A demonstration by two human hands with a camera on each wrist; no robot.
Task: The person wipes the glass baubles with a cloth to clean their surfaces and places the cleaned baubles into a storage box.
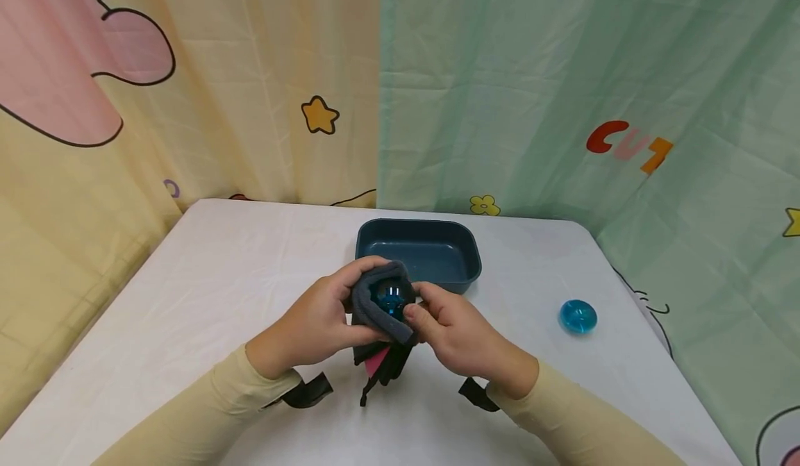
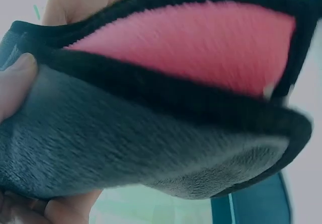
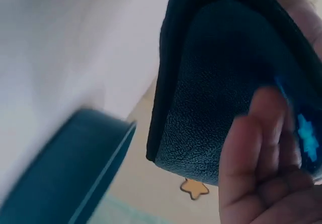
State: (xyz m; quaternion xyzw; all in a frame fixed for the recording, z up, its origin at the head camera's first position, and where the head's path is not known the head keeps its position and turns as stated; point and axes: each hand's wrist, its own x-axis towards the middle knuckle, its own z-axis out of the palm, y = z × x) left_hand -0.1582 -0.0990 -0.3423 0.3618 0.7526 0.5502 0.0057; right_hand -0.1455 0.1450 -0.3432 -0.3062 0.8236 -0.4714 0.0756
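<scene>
A dark grey fleecy cloth with black edging is folded around a shiny blue glass ball. My left hand grips the cloth from the left, thumb below and fingers over its top. The pink face of the cloth shows in the left wrist view, between its edges. From the right, my right hand pinches the ball's side, thumb in front and index finger behind. In the right wrist view, the fingers of that hand lie against the cloth's inside. Cloth hides much of the ball.
A dark blue rectangular basin stands just beyond the hands on the white table. To the right lies a clear blue rounded glass piece. Printed curtains hang behind the table. Black straps dangle at the wrists.
</scene>
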